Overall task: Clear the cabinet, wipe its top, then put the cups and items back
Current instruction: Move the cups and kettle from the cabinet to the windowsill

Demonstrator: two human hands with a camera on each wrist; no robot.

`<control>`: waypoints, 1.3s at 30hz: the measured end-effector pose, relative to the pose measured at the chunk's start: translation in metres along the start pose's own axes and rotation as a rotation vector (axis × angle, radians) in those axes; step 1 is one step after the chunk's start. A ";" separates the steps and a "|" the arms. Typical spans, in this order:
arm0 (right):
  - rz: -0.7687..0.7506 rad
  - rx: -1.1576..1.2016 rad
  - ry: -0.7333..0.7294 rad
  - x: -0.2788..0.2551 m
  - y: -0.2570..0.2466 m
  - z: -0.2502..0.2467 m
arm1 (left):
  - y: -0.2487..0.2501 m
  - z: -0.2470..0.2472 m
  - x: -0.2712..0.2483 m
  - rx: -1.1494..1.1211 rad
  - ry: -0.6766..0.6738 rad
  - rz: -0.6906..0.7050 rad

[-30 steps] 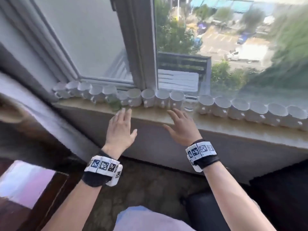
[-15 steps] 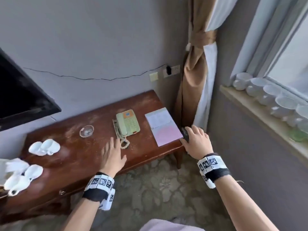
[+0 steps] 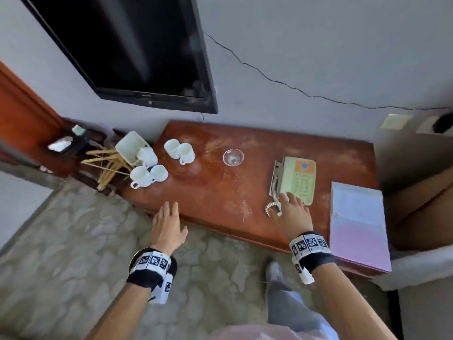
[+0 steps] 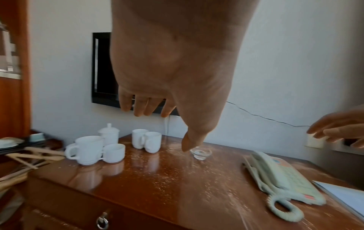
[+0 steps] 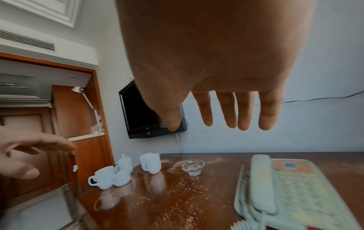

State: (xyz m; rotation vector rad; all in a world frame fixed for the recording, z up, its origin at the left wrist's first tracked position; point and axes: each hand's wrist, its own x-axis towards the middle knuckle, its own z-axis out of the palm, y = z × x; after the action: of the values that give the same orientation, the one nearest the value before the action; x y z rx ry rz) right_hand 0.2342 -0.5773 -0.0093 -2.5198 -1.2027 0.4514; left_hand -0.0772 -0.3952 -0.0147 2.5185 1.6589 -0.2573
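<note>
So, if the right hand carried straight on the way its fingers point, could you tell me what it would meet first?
Most likely the telephone: the right hand hovers open over its near end, fingers pointing along it toward the wall. How high the hand is above it is unclear.

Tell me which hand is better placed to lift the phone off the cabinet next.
Right. The right hand, open, hovers over the phone near its coiled cord. The left hand, also open, hangs over the cabinet front edge, well aside, nearer the white cups.

The right hand hides the telephone's near corner; the notepad is blurred.
</note>
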 end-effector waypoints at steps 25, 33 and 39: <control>-0.159 -0.209 -0.362 0.325 -0.106 0.110 | -0.018 -0.009 0.318 -0.197 -0.195 -0.114; 0.057 -0.224 -0.401 0.388 -0.136 0.147 | -0.039 0.030 0.403 -0.463 -0.253 -0.089; 0.153 -0.246 -0.460 0.407 -0.149 0.171 | -0.049 0.043 0.422 -0.635 -0.270 -0.134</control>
State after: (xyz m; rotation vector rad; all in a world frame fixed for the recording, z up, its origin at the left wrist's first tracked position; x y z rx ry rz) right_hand 0.3050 -0.1431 -0.1623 -2.8261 -1.2874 1.0236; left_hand 0.0380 -0.0044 -0.1432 1.8263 1.5000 -0.0595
